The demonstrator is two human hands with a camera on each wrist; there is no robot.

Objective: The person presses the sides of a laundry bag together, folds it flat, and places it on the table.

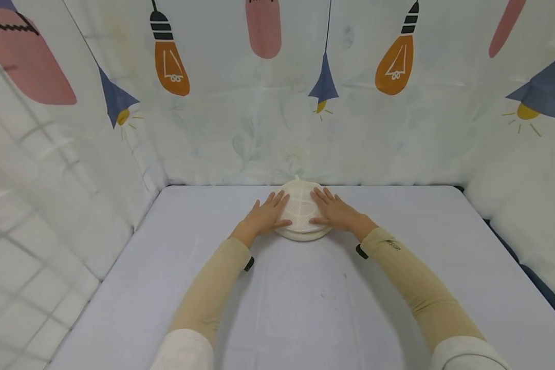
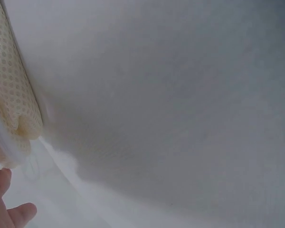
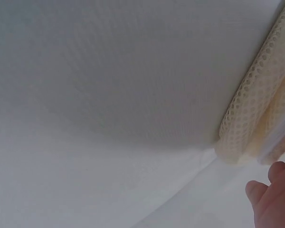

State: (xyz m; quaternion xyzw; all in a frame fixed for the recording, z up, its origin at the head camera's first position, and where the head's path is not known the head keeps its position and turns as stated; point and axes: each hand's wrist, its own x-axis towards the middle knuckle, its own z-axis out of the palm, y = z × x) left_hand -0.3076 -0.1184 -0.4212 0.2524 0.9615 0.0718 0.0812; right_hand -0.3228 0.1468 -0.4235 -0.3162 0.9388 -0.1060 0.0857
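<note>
A cream mesh laundry bag, rounded like a dome, lies at the far edge of the table. My left hand rests on its left side with fingers straight and spread. On the opposite side, my right hand touches the bag in the same spread way. The left wrist view has the bag's mesh side at the left, with the fingertips of the left hand below it. At the right of the right wrist view, folded mesh layers and a pale band show above the right hand.
The bag is on a table with a pale, smooth cover. Behind it hangs a white curtain printed with lamps and bulbs, and white sheeting closes off the left side. Dark straps show under both wrists.
</note>
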